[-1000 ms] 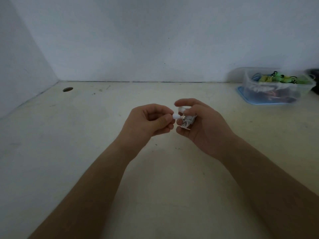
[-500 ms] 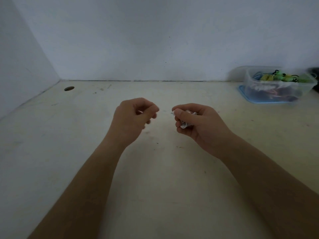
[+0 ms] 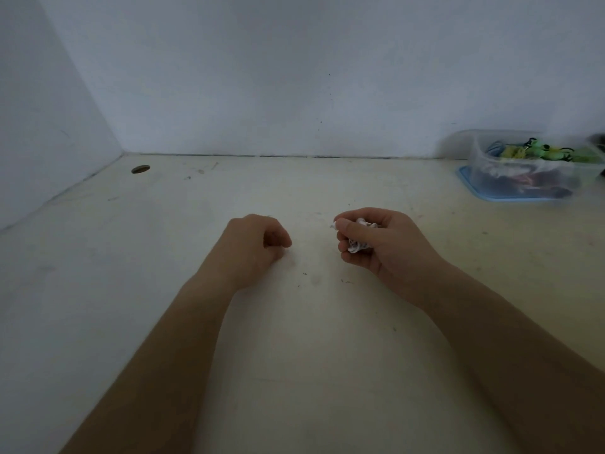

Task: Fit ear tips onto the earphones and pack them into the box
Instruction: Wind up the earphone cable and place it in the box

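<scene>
Right hand [image 3: 379, 247]: fingers and thumb curled round a bundled white wired earphone set [image 3: 357, 246], held just above the cream tabletop [image 3: 311, 339]. A small white end shows at the thumb tip.

Left hand [image 3: 257, 249]: fingers curled inward, knuckles up, low over the tabletop, apart from the right hand. Whether it grips anything cannot be told.

Far right, against the wall: a clear plastic container [image 3: 491, 172] on a blue lid, holding blurred green and yellow items. Far left: a small dark round hole [image 3: 140, 169].

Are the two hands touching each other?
No, the left hand and the right hand, which holds the white earphones, are apart, with table showing between them.
</scene>
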`<state>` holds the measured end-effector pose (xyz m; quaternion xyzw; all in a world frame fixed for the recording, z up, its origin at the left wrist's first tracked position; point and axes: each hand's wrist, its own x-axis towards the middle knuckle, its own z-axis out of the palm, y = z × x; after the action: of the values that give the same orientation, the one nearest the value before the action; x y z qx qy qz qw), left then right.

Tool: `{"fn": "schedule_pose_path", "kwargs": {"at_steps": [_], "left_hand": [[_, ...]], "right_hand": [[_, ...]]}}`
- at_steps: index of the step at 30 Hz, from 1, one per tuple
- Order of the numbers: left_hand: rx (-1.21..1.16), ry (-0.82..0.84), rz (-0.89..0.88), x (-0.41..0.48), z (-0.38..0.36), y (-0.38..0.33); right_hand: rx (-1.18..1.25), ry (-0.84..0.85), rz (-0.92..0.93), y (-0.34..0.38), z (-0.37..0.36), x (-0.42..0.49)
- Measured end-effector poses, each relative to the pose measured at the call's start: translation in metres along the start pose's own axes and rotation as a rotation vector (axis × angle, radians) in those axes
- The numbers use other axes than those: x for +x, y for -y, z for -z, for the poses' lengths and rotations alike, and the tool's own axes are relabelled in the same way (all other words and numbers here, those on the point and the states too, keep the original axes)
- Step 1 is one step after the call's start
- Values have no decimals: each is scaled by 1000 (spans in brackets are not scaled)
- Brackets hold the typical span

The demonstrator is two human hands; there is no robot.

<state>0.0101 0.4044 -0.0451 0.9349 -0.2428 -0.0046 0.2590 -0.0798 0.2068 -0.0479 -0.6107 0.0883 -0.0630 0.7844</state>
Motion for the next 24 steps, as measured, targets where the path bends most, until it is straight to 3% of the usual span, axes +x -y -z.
{"fn": "schedule_pose_path", "kwargs": {"at_steps": [8, 12, 18, 24], "left_hand": [[-89, -63, 51, 4, -1, 2], [-429, -105, 19, 0, 1, -9], [-829, 6, -31, -10, 2, -26], [-1004, 89, -14, -13, 0, -33]], "right_hand": [[-23, 24, -21, 0, 1, -1], [-25, 58, 14, 1, 1, -3], [-18, 54, 93, 4, -2, -4], [-32, 72, 125, 5, -2, -5]]}}
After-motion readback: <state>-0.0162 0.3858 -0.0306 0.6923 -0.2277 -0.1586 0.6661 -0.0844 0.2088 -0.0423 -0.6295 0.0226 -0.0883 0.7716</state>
